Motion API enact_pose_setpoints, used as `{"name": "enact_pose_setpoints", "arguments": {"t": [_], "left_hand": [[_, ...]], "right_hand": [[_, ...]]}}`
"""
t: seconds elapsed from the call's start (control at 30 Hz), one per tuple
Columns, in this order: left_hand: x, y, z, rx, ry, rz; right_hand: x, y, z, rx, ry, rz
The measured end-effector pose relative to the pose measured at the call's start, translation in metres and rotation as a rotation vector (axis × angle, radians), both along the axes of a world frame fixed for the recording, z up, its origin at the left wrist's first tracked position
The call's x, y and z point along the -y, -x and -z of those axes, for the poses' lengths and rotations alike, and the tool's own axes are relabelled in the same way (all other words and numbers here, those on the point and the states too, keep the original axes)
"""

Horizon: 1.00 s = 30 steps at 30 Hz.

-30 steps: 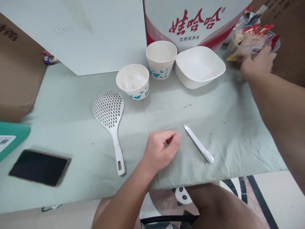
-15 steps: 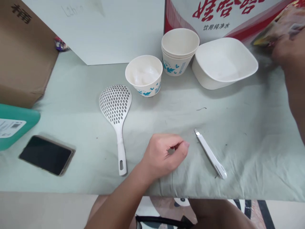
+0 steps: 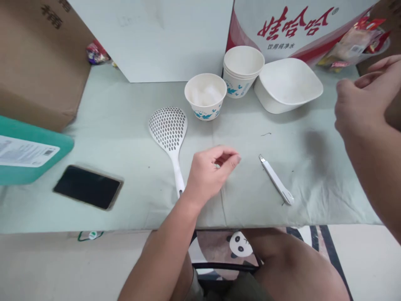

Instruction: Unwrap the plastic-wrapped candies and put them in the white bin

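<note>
My left hand [image 3: 211, 173] hovers over the front middle of the table, fingers curled and thumb tip against them. Nothing shows inside its loose ring. Just left of the wrist, a white slotted skimmer [image 3: 169, 128] lies flat, its handle end partly covered. To the right of that hand rests a white utility knife [image 3: 276, 180]. My right hand [image 3: 365, 98] is raised at the right edge, in front of the snack packets [image 3: 354, 44], with curled fingers. Its fingertips are partly hidden, so whatever they hold cannot be made out.
A paper cup [image 3: 205, 94] with whitish contents stands beside stacked paper cups [image 3: 243, 69] and a white bowl [image 3: 290, 83]. Boxes [image 3: 175, 37] line the back. On the left are a phone [image 3: 88, 186], a green container [image 3: 67, 144] and a cardboard box [image 3: 37, 75].
My right hand has drawn back from the snack packets, which now sit at the back right. The left hand stays curled in nearly the same place. The view has shifted.
</note>
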<state>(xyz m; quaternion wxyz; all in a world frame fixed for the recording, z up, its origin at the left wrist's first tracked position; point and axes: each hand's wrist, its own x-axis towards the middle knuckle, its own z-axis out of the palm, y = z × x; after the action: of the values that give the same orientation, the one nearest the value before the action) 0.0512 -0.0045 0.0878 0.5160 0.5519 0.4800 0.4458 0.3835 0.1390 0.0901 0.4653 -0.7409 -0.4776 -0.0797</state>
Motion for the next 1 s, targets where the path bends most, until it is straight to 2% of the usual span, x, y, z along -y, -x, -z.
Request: {"name": "enact_pose_setpoints", "arguments": {"t": [0.03,0.1,0.2,0.23,0.3,0.37,0.43,0.57,0.67,0.77,0.9,1.0], "left_hand": [[-0.001,0.006,0.001,0.035,0.013,-0.041],[-0.004,0.017,0.002,0.096,0.038,-0.12],[-0.009,0.032,0.002,0.101,0.072,-0.221],[-0.01,0.037,0.002,0.086,0.082,-0.25],[-0.012,0.044,0.001,0.055,0.122,-0.299],[-0.013,0.05,0.0,0.035,0.183,-0.317],[-0.014,0.054,-0.001,0.03,0.239,-0.3],[-0.019,0.058,-0.004,0.045,0.294,-0.248],[-0.023,0.058,-0.004,0.055,0.289,-0.248],[-0.025,0.056,-0.002,0.056,0.259,-0.265],[-0.023,0.042,0.005,0.144,0.166,-0.269],[-0.021,0.016,0.008,0.204,0.119,-0.153]], "right_hand": [[0.016,0.025,-0.008,-0.029,0.025,-0.058],[0.04,0.076,-0.019,-0.016,0.193,-0.204],[0.055,0.147,-0.022,0.009,0.4,-0.55],[0.054,0.167,-0.02,0.06,0.404,-0.623],[0.045,0.2,-0.01,0.216,0.298,-0.673],[0.031,0.224,0.002,0.364,0.198,-0.705],[0.019,0.239,0.015,0.46,0.164,-0.725],[0.011,0.251,0.03,0.524,0.19,-0.727],[0.024,0.247,0.026,0.501,0.159,-0.715],[0.053,0.231,0.015,0.449,0.138,-0.714],[0.105,0.202,0.008,0.426,0.128,-0.786],[0.141,0.178,0.012,0.431,-0.016,-0.735]]}}
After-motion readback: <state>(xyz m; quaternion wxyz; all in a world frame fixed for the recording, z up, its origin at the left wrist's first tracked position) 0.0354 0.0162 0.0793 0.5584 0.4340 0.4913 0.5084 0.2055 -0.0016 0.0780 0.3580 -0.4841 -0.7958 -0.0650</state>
